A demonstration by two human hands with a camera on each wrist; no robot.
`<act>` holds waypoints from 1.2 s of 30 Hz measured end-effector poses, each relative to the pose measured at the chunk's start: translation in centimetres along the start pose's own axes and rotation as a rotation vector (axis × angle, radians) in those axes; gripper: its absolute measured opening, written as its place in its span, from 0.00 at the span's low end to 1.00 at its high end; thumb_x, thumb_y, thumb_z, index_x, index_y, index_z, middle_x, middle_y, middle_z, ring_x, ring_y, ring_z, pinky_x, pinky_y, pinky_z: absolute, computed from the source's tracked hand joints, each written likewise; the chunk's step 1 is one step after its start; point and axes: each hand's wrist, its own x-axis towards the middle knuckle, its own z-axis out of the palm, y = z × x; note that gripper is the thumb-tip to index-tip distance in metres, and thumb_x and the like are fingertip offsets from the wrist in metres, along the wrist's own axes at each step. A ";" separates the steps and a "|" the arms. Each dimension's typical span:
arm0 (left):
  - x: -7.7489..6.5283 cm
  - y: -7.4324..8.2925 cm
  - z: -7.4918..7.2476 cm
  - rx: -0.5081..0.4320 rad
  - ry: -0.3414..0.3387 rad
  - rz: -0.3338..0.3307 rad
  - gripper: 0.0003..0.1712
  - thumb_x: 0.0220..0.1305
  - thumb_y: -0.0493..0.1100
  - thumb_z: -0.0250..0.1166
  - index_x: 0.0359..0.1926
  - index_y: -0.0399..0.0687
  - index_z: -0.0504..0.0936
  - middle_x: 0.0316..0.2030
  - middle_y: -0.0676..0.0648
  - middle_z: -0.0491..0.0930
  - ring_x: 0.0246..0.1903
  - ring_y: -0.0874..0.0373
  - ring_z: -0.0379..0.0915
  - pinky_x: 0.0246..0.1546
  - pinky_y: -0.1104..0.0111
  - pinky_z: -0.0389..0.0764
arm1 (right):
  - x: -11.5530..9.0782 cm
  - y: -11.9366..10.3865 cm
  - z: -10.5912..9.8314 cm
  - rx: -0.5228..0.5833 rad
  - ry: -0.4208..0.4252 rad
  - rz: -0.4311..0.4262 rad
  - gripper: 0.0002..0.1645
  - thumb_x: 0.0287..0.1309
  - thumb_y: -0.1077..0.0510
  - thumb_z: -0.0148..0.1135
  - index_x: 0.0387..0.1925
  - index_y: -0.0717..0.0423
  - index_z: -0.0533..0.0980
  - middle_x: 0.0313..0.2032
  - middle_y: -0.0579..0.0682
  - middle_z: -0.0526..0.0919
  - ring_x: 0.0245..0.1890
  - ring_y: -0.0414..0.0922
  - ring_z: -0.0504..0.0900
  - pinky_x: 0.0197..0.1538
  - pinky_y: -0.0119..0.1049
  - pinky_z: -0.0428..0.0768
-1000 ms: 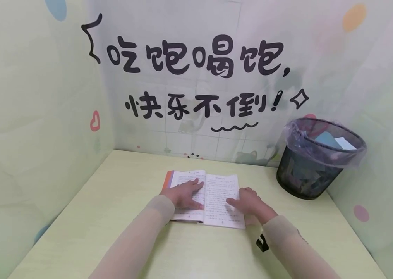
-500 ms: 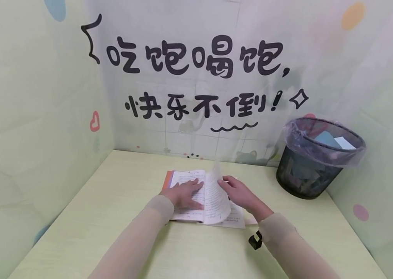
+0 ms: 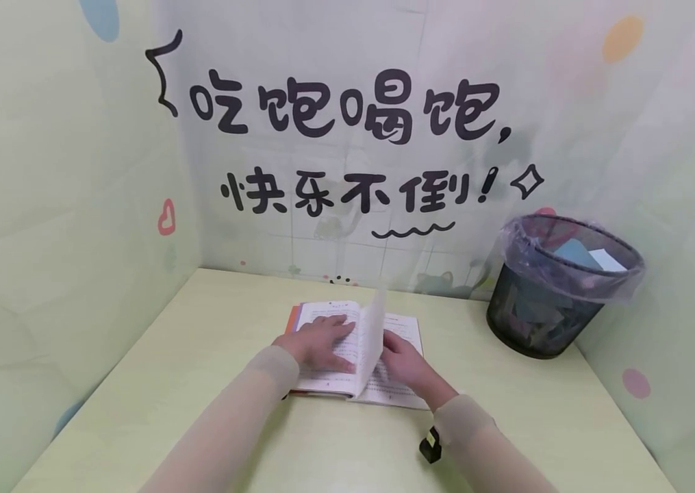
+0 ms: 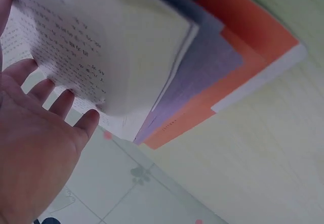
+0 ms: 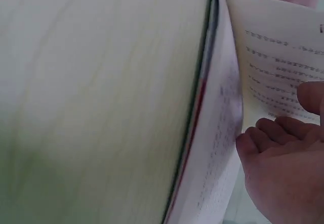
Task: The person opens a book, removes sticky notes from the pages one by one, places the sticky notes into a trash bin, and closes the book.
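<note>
An open book lies on the table, with an orange and purple cover edge showing at its left. My left hand rests spread on the printed left page. Its fingers lie against the paper in the left wrist view. One leaf stands raised from the middle of the book. My right hand is at the right side of this leaf, fingertips against it and partly hidden behind it. The right wrist view shows its fingers loosely bent, with the thumb apart from them.
A black mesh wastebasket with a clear purple liner and papers inside stands at the back right. Walls with printed lettering close off the back and sides of the table.
My right hand has lifted a leaf from the right page and brought it leftward to nearly upright. My left hand has stayed on the left page.
</note>
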 end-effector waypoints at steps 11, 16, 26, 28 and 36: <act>-0.6 -2.0 -0.4 -0.004 0.166 0.152 0.47 0.53 0.63 0.73 0.71 0.53 0.69 0.71 0.46 0.58 0.67 0.48 0.51 0.67 0.49 0.57 | -0.3 -0.2 1.8 -0.352 -0.209 -0.042 0.39 0.75 0.34 0.38 0.78 0.42 0.45 0.75 0.53 0.46 0.71 0.53 0.37 0.67 0.67 0.31; -1.5 -4.8 -0.8 -0.010 0.151 0.084 0.38 0.62 0.57 0.68 0.71 0.55 0.68 0.70 0.46 0.60 0.67 0.47 0.52 0.63 0.44 0.60 | -0.5 -0.6 2.3 -0.429 -0.236 -0.017 0.44 0.69 0.27 0.42 0.78 0.36 0.45 0.75 0.53 0.46 0.71 0.55 0.35 0.67 0.68 0.32; -2.9 -8.9 -1.5 -0.062 0.054 -0.108 0.38 0.67 0.44 0.63 0.74 0.44 0.61 0.69 0.41 0.61 0.67 0.44 0.52 0.65 0.43 0.58 | -0.6 -1.2 3.1 -0.565 -0.220 0.026 0.52 0.59 0.20 0.47 0.77 0.30 0.43 0.75 0.55 0.45 0.72 0.54 0.36 0.68 0.67 0.35; -2.7 -8.3 -2.2 -0.095 0.100 -0.116 0.34 0.67 0.37 0.60 0.72 0.42 0.64 0.67 0.40 0.64 0.65 0.44 0.54 0.66 0.44 0.58 | -0.6 -1.4 3.3 -0.565 -0.211 0.016 0.53 0.59 0.21 0.49 0.78 0.32 0.45 0.74 0.56 0.46 0.71 0.56 0.37 0.67 0.68 0.35; -0.6 -2.8 -3.0 -0.107 0.114 -0.007 0.43 0.66 0.53 0.67 0.75 0.50 0.59 0.72 0.44 0.54 0.69 0.48 0.46 0.69 0.48 0.51 | -0.6 -1.6 4.0 -0.602 -0.150 -0.002 0.51 0.61 0.24 0.52 0.77 0.36 0.48 0.73 0.58 0.50 0.71 0.59 0.41 0.65 0.72 0.37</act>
